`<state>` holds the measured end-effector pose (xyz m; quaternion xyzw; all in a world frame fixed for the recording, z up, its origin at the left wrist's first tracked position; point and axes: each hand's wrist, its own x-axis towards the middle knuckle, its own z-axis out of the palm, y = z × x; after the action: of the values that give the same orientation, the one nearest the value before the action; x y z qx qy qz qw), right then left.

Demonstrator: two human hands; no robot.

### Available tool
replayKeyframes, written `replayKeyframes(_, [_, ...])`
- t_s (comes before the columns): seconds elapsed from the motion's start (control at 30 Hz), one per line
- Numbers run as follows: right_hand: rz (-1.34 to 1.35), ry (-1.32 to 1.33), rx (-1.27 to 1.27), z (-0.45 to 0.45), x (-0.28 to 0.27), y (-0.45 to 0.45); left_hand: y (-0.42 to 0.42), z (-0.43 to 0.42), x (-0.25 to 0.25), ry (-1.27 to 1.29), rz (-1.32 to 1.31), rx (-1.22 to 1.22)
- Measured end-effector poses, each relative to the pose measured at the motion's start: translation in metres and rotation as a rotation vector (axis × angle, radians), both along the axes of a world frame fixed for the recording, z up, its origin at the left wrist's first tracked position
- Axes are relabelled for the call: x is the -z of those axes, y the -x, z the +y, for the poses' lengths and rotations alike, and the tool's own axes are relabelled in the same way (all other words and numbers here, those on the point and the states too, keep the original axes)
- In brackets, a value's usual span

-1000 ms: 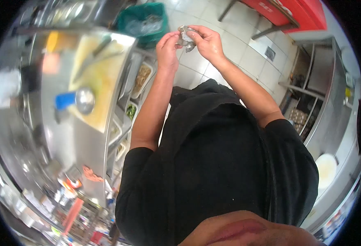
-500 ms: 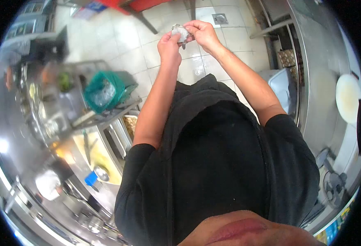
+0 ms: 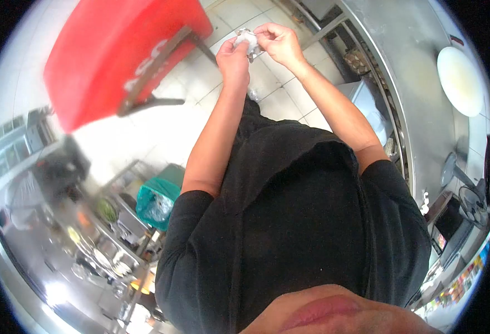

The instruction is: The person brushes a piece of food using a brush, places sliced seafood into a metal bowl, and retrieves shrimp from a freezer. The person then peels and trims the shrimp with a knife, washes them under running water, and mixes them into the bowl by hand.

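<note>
A small, crumpled whitish-grey piece with shiny edges is held up between both hands, out in front of my body above the tiled floor. I cannot make out whether it is film, foil or something else. My left hand is closed, pinching its left side with the thumb on top. On the other side, my right hand has thumb and forefinger together at its upper right edge. Both forearms are stretched forward, and the fingers partly cover the piece.
A red panel with white lettering and dark legs stands ahead on the left. A bin with a green liner is at my left. Along the right runs a steel counter, with a white oval dish beyond it.
My view has turned left: the red panel shows far more, and the green-lined bin sits lower in view. Both hands still hold the whitish piece, with the right fingers shifted slightly along its edge.
</note>
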<state>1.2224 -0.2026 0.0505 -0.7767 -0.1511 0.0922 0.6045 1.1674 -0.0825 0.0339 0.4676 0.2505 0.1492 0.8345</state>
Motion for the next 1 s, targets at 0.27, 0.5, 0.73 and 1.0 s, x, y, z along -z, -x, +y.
replayKeyframes(0.27, [-0.203,0.012,0.256,-0.027,-0.015,-0.173,-0.190,0.002,-0.017,-0.065,-0.023,0.174])
replayKeyframes(0.5, [-0.402,0.212,0.384,-0.037,-0.030,-0.297,-0.332,-0.023,-0.023,-0.231,0.004,0.324])
replayKeyframes(0.73, [-0.227,0.113,0.552,-0.125,-0.014,-0.476,-0.500,-0.058,-0.016,-0.286,0.023,0.312])
replayKeyframes(1.0, [-0.044,0.041,0.729,-0.291,0.034,-0.732,-0.670,-0.100,-0.025,-0.407,0.021,0.290])
